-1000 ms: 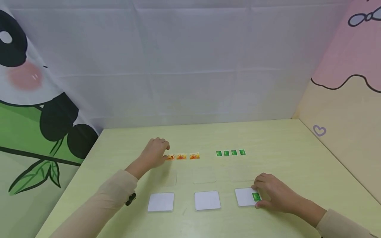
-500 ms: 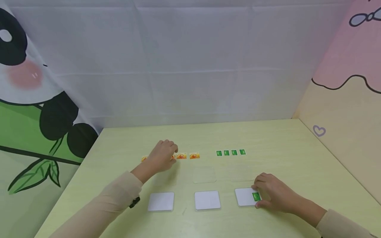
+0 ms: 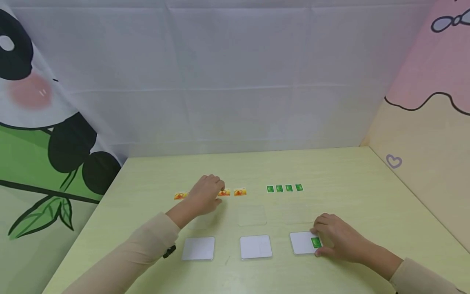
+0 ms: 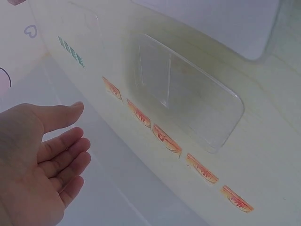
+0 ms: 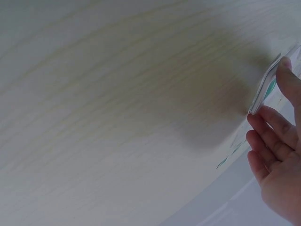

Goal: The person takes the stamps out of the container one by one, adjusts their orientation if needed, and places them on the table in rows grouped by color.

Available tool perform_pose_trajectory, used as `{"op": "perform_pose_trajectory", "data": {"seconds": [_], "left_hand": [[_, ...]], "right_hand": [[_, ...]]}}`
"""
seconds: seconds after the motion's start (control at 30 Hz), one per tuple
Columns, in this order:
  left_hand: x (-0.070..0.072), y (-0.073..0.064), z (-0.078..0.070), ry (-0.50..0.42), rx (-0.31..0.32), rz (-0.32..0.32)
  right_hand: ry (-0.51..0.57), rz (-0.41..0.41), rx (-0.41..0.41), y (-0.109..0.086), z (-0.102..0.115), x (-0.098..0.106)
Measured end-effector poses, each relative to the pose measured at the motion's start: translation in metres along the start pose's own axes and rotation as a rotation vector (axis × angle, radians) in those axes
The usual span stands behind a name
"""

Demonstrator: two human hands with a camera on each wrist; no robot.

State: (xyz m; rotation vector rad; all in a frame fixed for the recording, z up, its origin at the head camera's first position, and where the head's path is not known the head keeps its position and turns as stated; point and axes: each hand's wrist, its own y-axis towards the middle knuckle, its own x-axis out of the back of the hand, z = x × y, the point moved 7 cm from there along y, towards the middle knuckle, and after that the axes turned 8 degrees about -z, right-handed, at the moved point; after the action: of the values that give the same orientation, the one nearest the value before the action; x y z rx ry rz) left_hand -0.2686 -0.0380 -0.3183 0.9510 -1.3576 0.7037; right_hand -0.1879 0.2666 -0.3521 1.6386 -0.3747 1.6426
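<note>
My left hand [image 3: 203, 196] hovers over a row of small orange-and-yellow picture pieces [image 3: 240, 191], hiding some of them in the head view. In the left wrist view its thumb and fingers are spread apart with nothing between them, and the orange pieces [image 4: 162, 140] lie in a line beyond. Farther right, my right hand [image 3: 339, 239] holds the right end of a white rounded card [image 3: 302, 243] between thumb and fingers. A small green square [image 3: 315, 242] lies on that end. The card's edge [image 5: 263, 87] shows between thumb and forefinger in the right wrist view.
Two other white cards [image 3: 198, 248] [image 3: 256, 247] lie left of the held one. Clear rounded plates [image 3: 252, 215] lie behind the cards. A row of several green squares [image 3: 280, 189] sits at the back right. A white cloth wall [image 3: 235, 102] closes off the table's far edge.
My left hand has moved to the right along the orange row, uncovering the leftmost piece and covering ones nearer the middle. The right hand and its card have stayed put.
</note>
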Motion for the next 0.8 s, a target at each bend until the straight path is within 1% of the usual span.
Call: {"op": "perform_pose_trajectory", "data": {"seconds": [0.33, 0.6, 0.8], "left_hand": [[0.002, 0.001, -0.014, -0.027, -0.05, -0.016], [0.001, 0.003, -0.027, -0.011, -0.069, 0.012], [0.001, 0.003, -0.037, -0.004, -0.094, -0.012]], "right_hand": [[-0.002, -0.001, -0.003, 0.001, 0.0, 0.001], [0.001, -0.002, -0.013, 0.0, -0.001, 0.0], [0.014, 0.006, -0.025, -0.001, -0.001, -0.001]]}}
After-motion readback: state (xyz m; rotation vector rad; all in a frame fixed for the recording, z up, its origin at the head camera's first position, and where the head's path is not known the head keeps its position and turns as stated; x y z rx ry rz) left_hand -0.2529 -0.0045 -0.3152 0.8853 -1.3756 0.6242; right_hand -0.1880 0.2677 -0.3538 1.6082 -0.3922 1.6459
